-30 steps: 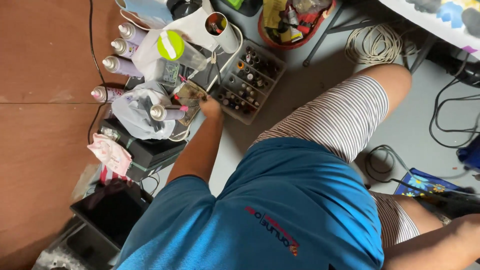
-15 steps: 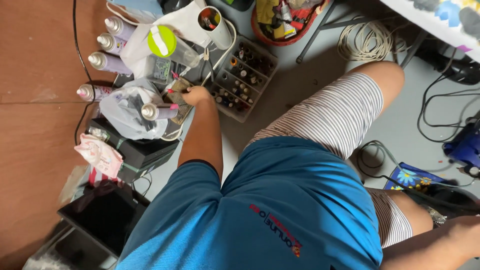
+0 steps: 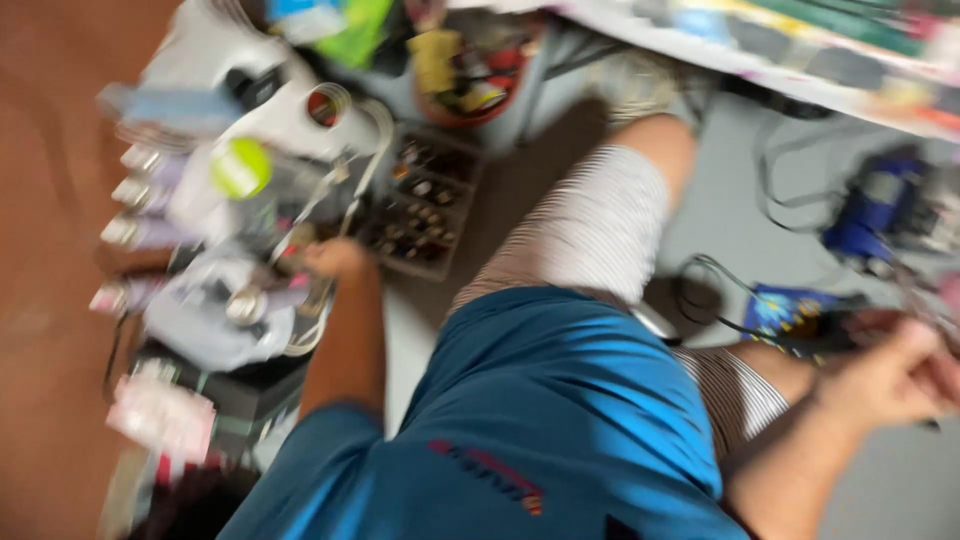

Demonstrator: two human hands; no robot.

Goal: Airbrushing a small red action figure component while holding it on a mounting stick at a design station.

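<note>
Spray cans [image 3: 135,232], at least four, stand left of one compartment box [image 3: 420,205]. Left hand [image 3: 335,258] reaches beside the box, grip unclear; right hand [image 3: 890,375] curls loosely.

Blue shirt [image 3: 560,400], striped shorts [image 3: 590,230], lime-green lid [image 3: 240,167]

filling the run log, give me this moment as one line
left hand: reaching into clutter by compartment box | right hand: closed on dark tool, kind unclear | seated on floor | frame blurred
</note>
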